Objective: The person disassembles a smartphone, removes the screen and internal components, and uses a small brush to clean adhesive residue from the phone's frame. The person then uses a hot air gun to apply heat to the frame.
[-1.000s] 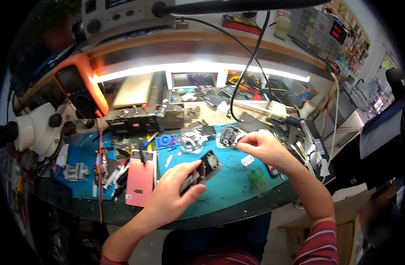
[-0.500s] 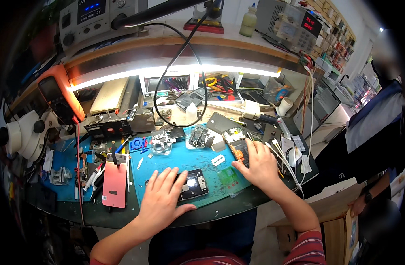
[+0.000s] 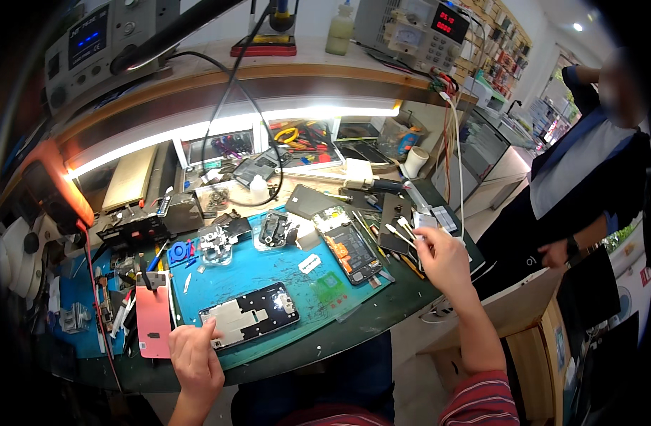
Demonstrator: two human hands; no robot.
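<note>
My left hand (image 3: 196, 361) is closed, its fingers curled beside the near left corner of a black phone part with a silver plate (image 3: 249, 315). Whatever its fingertips may hold is hidden. That phone part lies on the blue mat (image 3: 268, 266). To the right, my right hand (image 3: 446, 261) pinches at a bundle of white cables (image 3: 402, 228), whose plugs lead to its fingertips. Between my hands lies an opened phone (image 3: 348, 245) with an orange piece inside. Nearby on the mat are a razor blade (image 3: 310, 264) and a green see-through sheet (image 3: 329, 287).
A pink phone back (image 3: 153, 323) lies left of the mat. Clear trays with small parts (image 3: 219, 243) stand at the mat's far side. An orange multimeter (image 3: 52, 184) leans at the left. A power supply (image 3: 432, 28) sits on the shelf. Another person (image 3: 581, 163) stands at the right.
My left hand has moved off the phone part, left and nearer, and curled up. My right hand has left the opened phone for the white cables. The view has shifted right.
</note>
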